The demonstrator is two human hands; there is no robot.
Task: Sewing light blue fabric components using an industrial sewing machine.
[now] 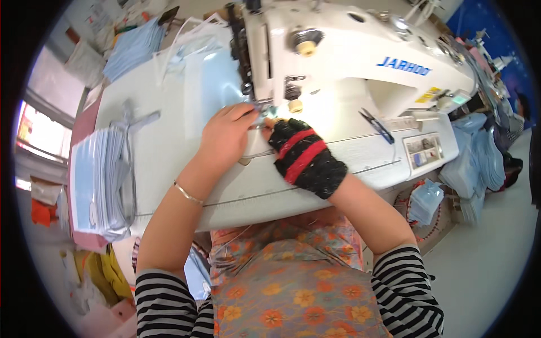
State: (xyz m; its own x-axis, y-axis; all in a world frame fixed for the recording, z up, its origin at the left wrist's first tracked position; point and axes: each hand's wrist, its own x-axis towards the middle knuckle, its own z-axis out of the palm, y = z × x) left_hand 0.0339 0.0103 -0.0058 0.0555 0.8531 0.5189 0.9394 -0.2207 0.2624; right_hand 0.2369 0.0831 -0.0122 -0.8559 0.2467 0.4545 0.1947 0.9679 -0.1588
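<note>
Apparently feeding pale blue cloth (217, 79) into a sewing machine (344, 48)

Bare left hand (228, 132) and gloved right hand (304, 156) meet at its needle end, fingers bent; whether they grip cloth, I cannot tell. The cloth lies on the counter (169, 163), just beyond the left hand. The next move likely calls for steady alignment. Farther left, stacked blue pieces (101, 174).

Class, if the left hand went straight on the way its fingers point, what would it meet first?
Probably the sewing machine, at its needle end, just ahead of the left hand; depth is hard to judge there.
</note>
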